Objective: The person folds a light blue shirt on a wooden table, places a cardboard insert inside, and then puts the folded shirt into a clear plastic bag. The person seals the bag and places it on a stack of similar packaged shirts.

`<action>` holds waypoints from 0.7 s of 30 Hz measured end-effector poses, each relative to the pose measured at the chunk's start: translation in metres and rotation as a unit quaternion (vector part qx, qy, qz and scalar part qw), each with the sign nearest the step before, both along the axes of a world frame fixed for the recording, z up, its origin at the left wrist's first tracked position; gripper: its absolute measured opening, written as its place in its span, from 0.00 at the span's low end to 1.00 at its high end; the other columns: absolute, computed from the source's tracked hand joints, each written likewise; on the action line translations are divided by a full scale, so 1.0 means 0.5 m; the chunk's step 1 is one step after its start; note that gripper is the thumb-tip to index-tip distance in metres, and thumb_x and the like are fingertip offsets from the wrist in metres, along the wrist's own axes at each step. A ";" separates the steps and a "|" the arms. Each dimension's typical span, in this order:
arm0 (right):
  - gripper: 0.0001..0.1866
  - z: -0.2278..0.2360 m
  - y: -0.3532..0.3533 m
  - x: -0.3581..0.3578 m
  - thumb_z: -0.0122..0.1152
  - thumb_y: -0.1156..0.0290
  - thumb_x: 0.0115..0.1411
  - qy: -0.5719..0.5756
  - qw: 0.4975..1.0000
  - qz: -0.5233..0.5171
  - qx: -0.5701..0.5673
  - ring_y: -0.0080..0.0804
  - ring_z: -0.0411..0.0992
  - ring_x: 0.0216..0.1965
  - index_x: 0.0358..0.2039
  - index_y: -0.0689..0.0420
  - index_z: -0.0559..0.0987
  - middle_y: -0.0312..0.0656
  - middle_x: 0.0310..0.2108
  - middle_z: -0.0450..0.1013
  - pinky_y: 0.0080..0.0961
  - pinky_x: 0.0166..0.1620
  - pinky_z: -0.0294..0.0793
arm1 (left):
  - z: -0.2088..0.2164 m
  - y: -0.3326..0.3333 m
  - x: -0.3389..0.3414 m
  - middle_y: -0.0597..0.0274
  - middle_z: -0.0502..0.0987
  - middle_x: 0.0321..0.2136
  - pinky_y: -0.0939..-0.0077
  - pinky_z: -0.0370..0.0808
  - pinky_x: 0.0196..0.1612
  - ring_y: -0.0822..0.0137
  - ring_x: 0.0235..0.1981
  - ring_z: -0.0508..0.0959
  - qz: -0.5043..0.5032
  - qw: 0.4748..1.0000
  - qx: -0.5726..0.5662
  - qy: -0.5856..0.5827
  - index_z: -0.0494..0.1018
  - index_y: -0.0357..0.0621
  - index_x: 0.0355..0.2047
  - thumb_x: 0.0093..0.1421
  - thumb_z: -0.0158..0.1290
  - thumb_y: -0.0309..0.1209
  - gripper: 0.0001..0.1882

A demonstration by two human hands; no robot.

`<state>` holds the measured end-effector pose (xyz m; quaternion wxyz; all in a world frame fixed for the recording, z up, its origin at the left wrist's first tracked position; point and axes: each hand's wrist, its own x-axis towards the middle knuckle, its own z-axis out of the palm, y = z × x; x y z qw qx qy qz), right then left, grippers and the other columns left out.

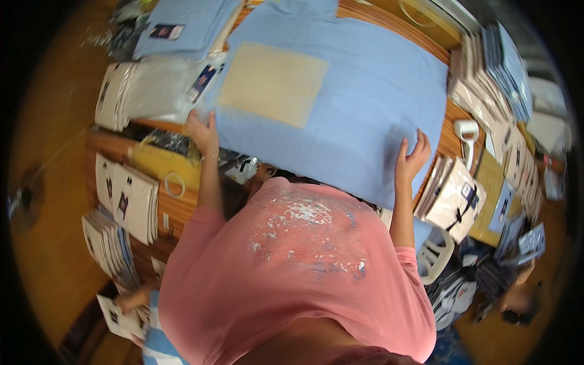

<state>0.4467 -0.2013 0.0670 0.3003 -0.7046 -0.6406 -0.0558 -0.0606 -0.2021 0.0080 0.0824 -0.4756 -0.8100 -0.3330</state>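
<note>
Garment (371,91), light blue, lies flat on wooden table (445,145), long axis crosswise between both hands; beige rectangular sheet (274,85) atop it lies ahead-right of the nearer left hand (204,132). Left and right hand (413,159) fingers apart; contact undetermined.

Head view: from above the near edge of the table (449,135), my fisheye looks steeply down at close range, past the shirt (310,249), toward the far edge.
</note>
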 end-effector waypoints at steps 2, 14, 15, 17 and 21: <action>0.21 0.053 0.036 -0.109 0.53 0.68 0.58 0.306 0.926 0.049 -0.217 0.36 0.70 0.39 0.52 0.60 0.68 0.47 0.47 0.69 0.31 0.43 0.70 | 0.043 0.012 -0.001 0.55 0.74 0.33 0.67 0.69 0.40 0.58 0.36 0.74 0.012 0.990 -0.094 -0.105 0.69 0.40 0.44 0.53 0.58 0.39 0.22; 0.14 -0.002 0.167 -0.367 0.51 0.66 0.60 0.638 0.590 0.105 -0.484 0.22 0.69 0.27 0.43 0.61 0.67 0.38 0.30 0.70 0.19 0.27 0.67 | 0.026 0.022 -0.043 0.59 0.75 0.21 0.78 0.71 0.29 0.68 0.21 0.73 -0.065 0.964 -0.089 -0.244 0.71 0.37 0.38 0.56 0.54 0.28 0.11; 0.12 -0.005 0.173 -0.375 0.51 0.67 0.60 0.604 0.616 0.138 -0.487 0.20 0.69 0.24 0.41 0.60 0.67 0.37 0.27 0.71 0.19 0.25 0.66 | 0.040 0.021 -0.035 0.59 0.75 0.21 0.79 0.71 0.30 0.69 0.21 0.73 -0.060 0.961 -0.112 -0.244 0.70 0.37 0.40 0.56 0.54 0.28 0.12; 0.11 -0.009 0.181 -0.388 0.51 0.70 0.60 0.546 0.691 0.164 -0.445 0.18 0.65 0.18 0.41 0.59 0.66 0.35 0.22 0.69 0.17 0.20 0.62 | 0.043 0.020 -0.031 0.56 0.76 0.26 0.78 0.71 0.32 0.66 0.26 0.74 -0.054 0.959 -0.123 -0.250 0.68 0.38 0.43 0.55 0.54 0.27 0.15; 0.11 0.015 0.183 -0.398 0.51 0.74 0.59 0.531 0.729 0.169 -0.399 0.18 0.60 0.11 0.42 0.59 0.65 0.35 0.16 0.67 0.15 0.15 0.57 | 0.039 0.019 -0.004 0.52 0.72 0.43 0.64 0.66 0.48 0.54 0.44 0.71 -0.050 0.995 -0.002 -0.087 0.65 0.46 0.49 0.50 0.55 0.30 0.24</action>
